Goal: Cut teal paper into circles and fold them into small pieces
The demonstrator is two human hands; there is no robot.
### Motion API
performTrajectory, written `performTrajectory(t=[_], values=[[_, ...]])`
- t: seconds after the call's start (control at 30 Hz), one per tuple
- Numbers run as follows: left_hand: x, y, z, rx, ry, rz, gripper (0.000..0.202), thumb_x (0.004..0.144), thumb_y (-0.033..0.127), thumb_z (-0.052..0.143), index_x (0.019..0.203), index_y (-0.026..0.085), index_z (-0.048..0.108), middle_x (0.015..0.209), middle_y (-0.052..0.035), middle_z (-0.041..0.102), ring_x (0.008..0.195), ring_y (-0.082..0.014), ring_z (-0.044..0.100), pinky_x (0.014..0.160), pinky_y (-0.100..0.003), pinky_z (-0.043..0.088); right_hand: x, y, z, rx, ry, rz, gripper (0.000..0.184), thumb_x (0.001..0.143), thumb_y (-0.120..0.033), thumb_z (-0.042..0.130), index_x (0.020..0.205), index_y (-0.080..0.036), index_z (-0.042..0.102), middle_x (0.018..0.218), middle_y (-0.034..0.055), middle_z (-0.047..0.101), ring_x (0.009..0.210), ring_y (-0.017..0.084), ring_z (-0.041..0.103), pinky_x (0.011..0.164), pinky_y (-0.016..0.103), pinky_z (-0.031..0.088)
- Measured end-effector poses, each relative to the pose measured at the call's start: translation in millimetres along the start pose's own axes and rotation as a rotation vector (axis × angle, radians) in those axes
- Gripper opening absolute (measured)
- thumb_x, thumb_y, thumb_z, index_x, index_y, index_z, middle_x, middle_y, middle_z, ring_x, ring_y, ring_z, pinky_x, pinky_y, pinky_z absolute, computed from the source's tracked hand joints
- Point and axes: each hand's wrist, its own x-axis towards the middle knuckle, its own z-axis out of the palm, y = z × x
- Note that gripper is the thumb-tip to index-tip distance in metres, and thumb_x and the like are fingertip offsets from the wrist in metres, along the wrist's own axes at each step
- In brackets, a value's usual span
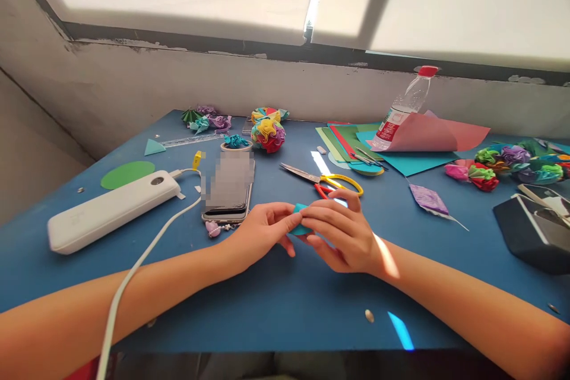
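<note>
Both my hands meet at the middle of the blue table (285,303), pinching a small folded teal paper piece (300,219). My left hand (262,228) grips its left side with thumb and fingers closed. My right hand (342,231) covers its right side, fingers curled over it. Yellow-and-red-handled scissors (325,180) lie just behind my right hand. A phone (227,196) lies to the left of my left hand.
A white power bank (111,209) with a cable lies at the left, beside a green paper disc (127,173). Colourful paper flowers (268,129) sit at the back and at the right (512,163). Coloured paper sheets (414,145), a plastic bottle (403,110) and a black box (532,231) stand right.
</note>
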Motion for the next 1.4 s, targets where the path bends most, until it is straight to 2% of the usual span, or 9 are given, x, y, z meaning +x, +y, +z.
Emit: performTrajectory(t=[0.07, 0.17, 0.3, 0.53, 0.8, 0.97, 1.13, 1.27, 1.4], values=[[-0.3, -1.2, 0.4, 0.088, 0.018, 0.02, 0.025, 0.081, 0.036, 0.058, 0.09, 0.013, 0.063, 0.072, -0.001, 0.061, 0.055, -0.0104, 0.057, 0.052, -0.022, 0.047, -0.2, 0.5, 0.9, 0.073, -0.004, 0.082, 0.017, 0.087, -0.013, 0.047, 0.099, -0.017, 0.057, 0.091, 0.0056, 0.07, 0.084, 0.017, 0.064, 0.088, 0.041, 0.038], [-2.7, -3.7, 0.7, 0.326, 0.048, 0.097, 0.022, 0.087, 0.032, 0.049, 0.086, 0.014, 0.062, 0.07, -0.0013, 0.063, 0.053, -0.01, 0.055, 0.053, -0.022, 0.046, 0.7, 0.8, 3.2, 0.107, -0.027, 0.225, 0.018, 0.085, -0.016, 0.053, 0.103, -0.019, 0.056, 0.102, 0.0079, 0.068, 0.093, 0.02, 0.062, 0.087, 0.04, 0.039], [-7.0, -3.1, 1.4, 0.498, 0.078, 0.13, 0.024, 0.09, 0.032, 0.044, 0.085, 0.016, 0.061, 0.067, -0.0006, 0.063, 0.051, -0.009, 0.05, 0.053, -0.021, 0.043, 1.3, -0.8, 7.1, 0.198, -0.067, 0.42, 0.006, 0.084, -0.023, 0.057, 0.088, -0.019, 0.057, 0.083, 0.0049, 0.067, 0.078, 0.019, 0.059, 0.079, 0.037, 0.041], [-6.5, -1.1, 2.6, 0.42, 0.08, 0.036, 0.026, 0.085, 0.04, 0.051, 0.08, 0.016, 0.059, 0.066, -0.0012, 0.065, 0.056, -0.0123, 0.058, 0.047, -0.021, 0.04, -1.5, -2.1, 9.6, 0.251, -0.022, 0.57, 0.007, 0.083, -0.023, 0.057, 0.079, -0.018, 0.055, 0.073, 0.0024, 0.063, 0.069, 0.016, 0.054, 0.069, 0.031, 0.042], [-6.5, -3.8, 2.4, 0.374, 0.038, 0.005, 0.03, 0.088, 0.038, 0.046, 0.077, 0.014, 0.06, 0.068, -0.0042, 0.067, 0.062, -0.0138, 0.062, 0.047, -0.021, 0.038, -0.3, -2.9, 7.1, 0.404, -0.102, 0.641, 0.01, 0.086, -0.024, 0.053, 0.08, -0.017, 0.057, 0.074, 0.0016, 0.062, 0.07, 0.014, 0.054, 0.067, 0.028, 0.042], [-6.1, 1.3, 1.5, 0.382, -0.042, -0.009, 0.03, 0.088, 0.037, 0.046, 0.069, 0.015, 0.054, 0.059, -0.0003, 0.061, 0.057, -0.0113, 0.056, 0.052, -0.021, 0.04, -1.0, -5.9, 7.1, 0.426, -0.126, 0.652, 0.009, 0.085, -0.022, 0.052, 0.078, -0.017, 0.056, 0.072, 0.0009, 0.06, 0.067, 0.013, 0.051, 0.062, 0.025, 0.041], [-6.9, -0.6, -0.3, 0.407, -0.152, -0.051, 0.031, 0.088, 0.041, 0.044, 0.073, 0.016, 0.054, 0.056, 0.0019, 0.055, 0.052, -0.0102, 0.05, 0.054, -0.022, 0.039, -1.0, -11.7, 5.1, 0.427, -0.118, 0.593, 0.007, 0.084, -0.021, 0.053, 0.078, -0.017, 0.055, 0.071, 0.0011, 0.06, 0.067, 0.013, 0.05, 0.062, 0.025, 0.041], [-9.5, -3.6, 0.4, 0.404, -0.111, -0.003, 0.034, 0.089, 0.041, 0.043, 0.066, 0.016, 0.05, 0.053, 0.0026, 0.05, 0.05, -0.0094, 0.046, 0.05, -0.022, 0.036, 0.5, -12.1, 3.9, 0.437, -0.108, 0.612, 0.007, 0.084, -0.021, 0.053, 0.079, -0.017, 0.055, 0.072, 0.0012, 0.06, 0.068, 0.013, 0.051, 0.063, 0.026, 0.042], [-10.7, -3.7, 0.7, 0.285, -0.013, 0.052, 0.032, 0.09, 0.041, 0.04, 0.071, 0.017, 0.048, 0.055, 0.003, 0.051, 0.05, -0.01, 0.048, 0.05, -0.022, 0.039, 3.0, -11.9, 5.8, 0.668, -0.15, 0.847, 0.014, 0.086, -0.031, 0.054, 0.086, -0.017, 0.053, 0.077, 0.0009, 0.058, 0.07, 0.013, 0.053, 0.062, 0.024, 0.044]])
